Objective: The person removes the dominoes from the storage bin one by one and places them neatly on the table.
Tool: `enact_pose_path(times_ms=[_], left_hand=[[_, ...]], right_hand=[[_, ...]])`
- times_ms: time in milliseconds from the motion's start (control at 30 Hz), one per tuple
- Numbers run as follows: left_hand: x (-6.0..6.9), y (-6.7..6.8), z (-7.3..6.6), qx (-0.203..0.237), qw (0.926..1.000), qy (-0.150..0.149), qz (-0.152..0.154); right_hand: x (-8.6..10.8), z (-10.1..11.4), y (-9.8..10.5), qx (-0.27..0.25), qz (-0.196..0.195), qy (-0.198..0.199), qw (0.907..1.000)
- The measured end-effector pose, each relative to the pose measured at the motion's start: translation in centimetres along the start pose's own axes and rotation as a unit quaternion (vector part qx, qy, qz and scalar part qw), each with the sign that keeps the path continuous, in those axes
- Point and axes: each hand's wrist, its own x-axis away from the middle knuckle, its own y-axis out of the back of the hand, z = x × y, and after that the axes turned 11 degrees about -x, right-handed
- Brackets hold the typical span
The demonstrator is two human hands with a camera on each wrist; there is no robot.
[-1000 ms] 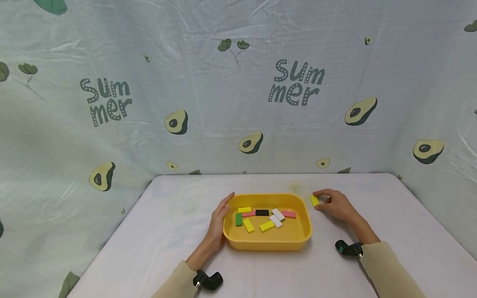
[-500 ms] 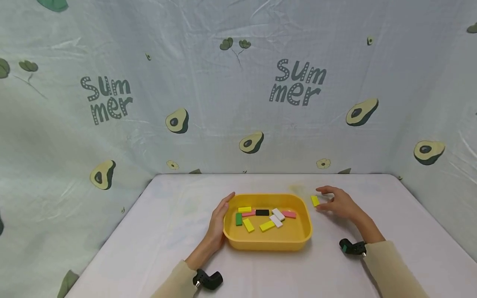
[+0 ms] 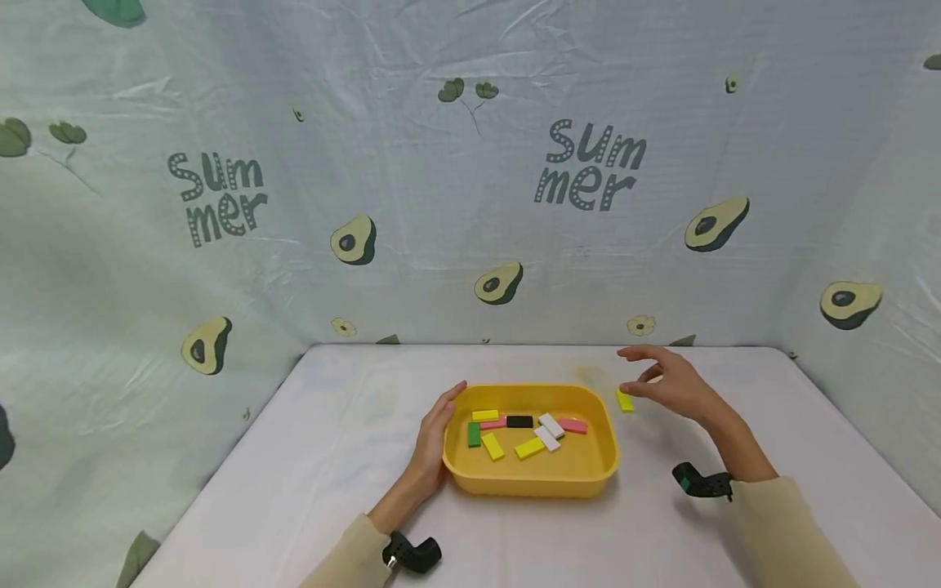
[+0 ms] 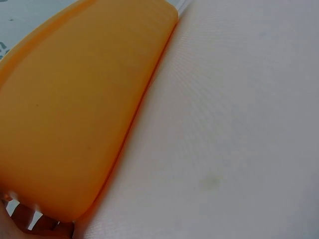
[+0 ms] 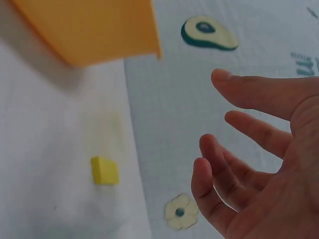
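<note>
A shallow yellow plastic bin (image 3: pixel 531 483) stands on the table, with several small coloured blocks lying in it. My left hand (image 3: pixel 430 445) holds the bin at its left side, thumb near the rim; the left wrist view shows fingers (image 4: pixel 47 224) at the bin's corner. To the right of the bin, a yellow block (image 3: pixel 624 401) lies alone on the table. Just above that block is my right hand (image 3: pixel 680 384), thumb and fingers spread apart and holding nothing. In the right wrist view the block (image 5: pixel 104 171) lies apart from the hand (image 5: pixel 264 164).
Inside the bin are yellow blocks (image 3: pixel 492 447), a green block (image 3: pixel 474 434), a black block (image 3: pixel 519 422), pink blocks (image 3: pixel 573 425) and white blocks (image 3: pixel 550 425). A white cloth covers the table (image 3: pixel 331 490). Behind it hangs a printed sheet (image 3: pixel 426 180).
My right hand lets go of the yellow block, leaving it on the table right of the bin. The hand then lifts and its fingers spread. My left hand stays at the bin.
</note>
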Motion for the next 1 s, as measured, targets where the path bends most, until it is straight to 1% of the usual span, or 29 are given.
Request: enact_pose_path(times_ms=[67, 267, 400, 500, 600, 733, 900, 1000], left_hand=[[0.1, 0.0, 0.1, -0.005, 1.0, 0.002, -0.004], [0.4, 0.1, 0.3, -0.008, 1.0, 0.004, 0.0], [0.3, 0.2, 0.2, -0.003, 1.0, -0.001, 0.003], [0.1, 0.2, 0.1, -0.003, 1.0, -0.004, 0.006], [-0.1, 0.2, 0.0, -0.007, 0.9999, -0.006, 0.007], [-0.2, 0.2, -0.1, -0.01, 0.9999, -0.005, 0.004], [-0.2, 0.1, -0.1, -0.008, 1.0, 0.0, 0.004], [-0.2, 0.1, -0.1, -0.007, 1.0, 0.003, 0.004]], right_hand=[[0.1, 0.9, -0.5, -0.003, 0.001, 0.021, 0.9998], [0.6, 3.8, -2.2, -0.004, 0.002, 0.073, 0.9973], [0.6, 5.7, -3.4, -0.001, 0.014, 0.107, 0.9941], [0.6, 6.8, -4.2, 0.0, 0.025, 0.124, 0.992], [0.4, 8.0, -5.2, -0.002, 0.04, 0.134, 0.9902], [-0.2, 9.3, -7.0, -0.017, 0.065, 0.138, 0.9882], [-0.9, 9.8, -9.4, -0.037, 0.109, 0.135, 0.9842], [-1.1, 9.6, -10.8, -0.051, 0.138, 0.121, 0.9818]])
